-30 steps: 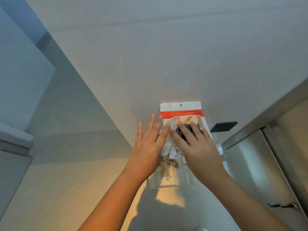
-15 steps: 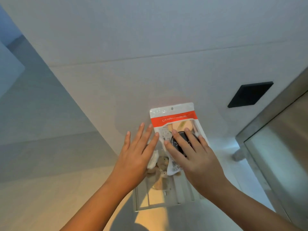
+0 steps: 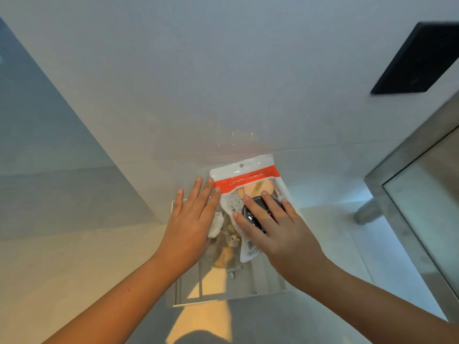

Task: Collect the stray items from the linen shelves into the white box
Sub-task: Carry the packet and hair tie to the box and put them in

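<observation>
The left hand [image 3: 188, 227] and right hand [image 3: 280, 234] lie flat, fingers straight, gripping nothing. The right presses a round black compact [image 3: 253, 214] onto a glossy clear plastic pouch with an orange band [image 3: 246, 178], which pokes beyond its fingertips from the shallow white box [image 3: 268, 284] beneath both hands. The pouch looks light, floppy and slippery; pinching its edge seems best.

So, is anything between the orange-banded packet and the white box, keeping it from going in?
Nothing visible blocks it. The packet lies over the white box, under the right hand; a white cloth and beige items lie beside it, by the left hand.
</observation>
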`<action>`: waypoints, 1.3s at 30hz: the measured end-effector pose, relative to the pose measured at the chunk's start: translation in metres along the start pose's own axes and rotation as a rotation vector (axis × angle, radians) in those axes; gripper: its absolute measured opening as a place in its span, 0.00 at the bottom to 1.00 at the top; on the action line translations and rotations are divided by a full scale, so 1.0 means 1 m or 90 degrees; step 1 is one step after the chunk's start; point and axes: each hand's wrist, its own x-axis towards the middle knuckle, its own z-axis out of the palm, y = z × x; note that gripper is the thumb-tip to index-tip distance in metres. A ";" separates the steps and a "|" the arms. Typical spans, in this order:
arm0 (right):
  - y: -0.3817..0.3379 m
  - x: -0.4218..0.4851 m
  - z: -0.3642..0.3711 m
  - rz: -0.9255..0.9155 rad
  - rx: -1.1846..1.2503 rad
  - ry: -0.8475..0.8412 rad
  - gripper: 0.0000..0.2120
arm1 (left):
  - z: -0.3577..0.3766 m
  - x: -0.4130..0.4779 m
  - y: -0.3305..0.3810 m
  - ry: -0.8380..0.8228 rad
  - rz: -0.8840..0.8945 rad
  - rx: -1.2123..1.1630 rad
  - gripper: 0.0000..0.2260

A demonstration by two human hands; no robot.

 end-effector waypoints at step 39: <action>-0.011 -0.049 0.112 0.121 0.018 -0.429 0.40 | 0.054 -0.047 0.002 -0.111 0.002 -0.008 0.41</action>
